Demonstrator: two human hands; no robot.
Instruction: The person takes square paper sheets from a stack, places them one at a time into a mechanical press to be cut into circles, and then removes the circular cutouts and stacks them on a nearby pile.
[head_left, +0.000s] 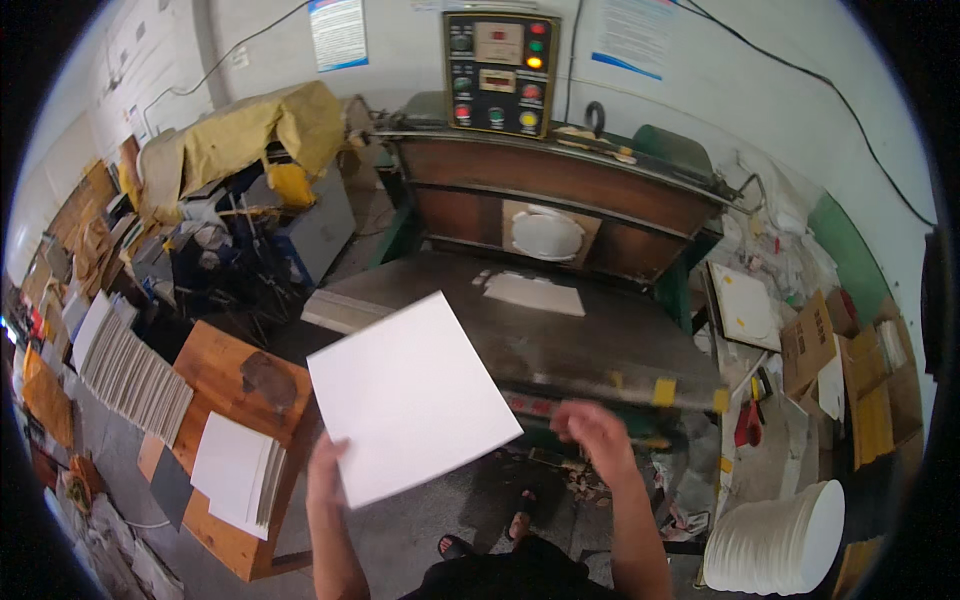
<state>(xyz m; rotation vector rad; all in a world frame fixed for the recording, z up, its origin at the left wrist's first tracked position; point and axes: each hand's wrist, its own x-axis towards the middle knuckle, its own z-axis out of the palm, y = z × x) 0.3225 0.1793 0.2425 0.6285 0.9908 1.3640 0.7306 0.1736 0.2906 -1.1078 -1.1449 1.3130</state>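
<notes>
A white square sheet of board (415, 400) hangs tilted in front of me, its lower left edge gripped in my left hand (327, 468). The thumb lies on its face; the other fingers are mostly hidden behind it. To the right of the sheet, apart from it, my right hand (597, 432) is raised near the front edge of the press bed (470, 330), loosely bent and holding nothing. On that bed lies a pale flat piece (535, 294). Above it, a square wooden plate with a round white shape (547, 235) is fixed to the upright brown platen (455, 210).
A control box (497, 75) tops the press. Left, a wooden table (225, 365) bears stacked white sheets (237, 470). At right stand a pile of white round discs (775, 540), a cardboard box (808, 345) and red-handled pliers (748, 424). A yellow cover (240, 135) drapes equipment behind.
</notes>
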